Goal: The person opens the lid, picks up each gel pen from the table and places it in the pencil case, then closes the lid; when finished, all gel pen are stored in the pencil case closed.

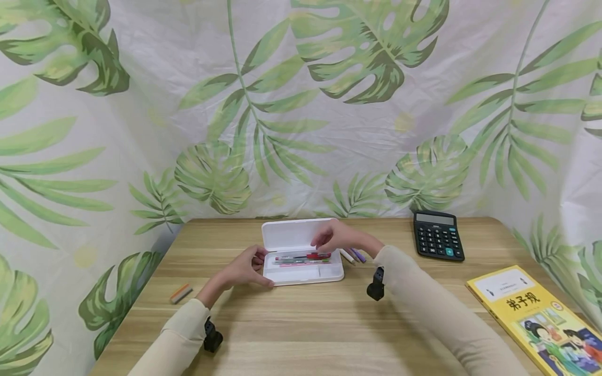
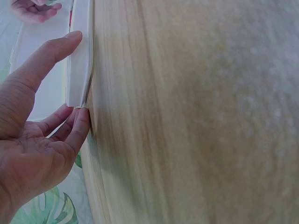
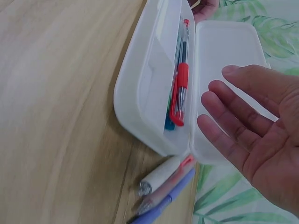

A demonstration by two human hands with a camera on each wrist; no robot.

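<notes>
White pencil case [image 1: 301, 261] braced by our left hand [image 1: 244, 269] at 9 o'clock; right hand [image 1: 336, 237] hovers open-fingered, empty. Bumping the lid could snap it shut.

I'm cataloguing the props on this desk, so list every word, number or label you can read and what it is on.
"弟子规": black characters on the cover of the yellow book.
Small print in the white box at the top of that cover: too small to read.
Calculator: key markings and the brand line under the display too small to read.
Pens in the white pencil case: no legible print.
</notes>
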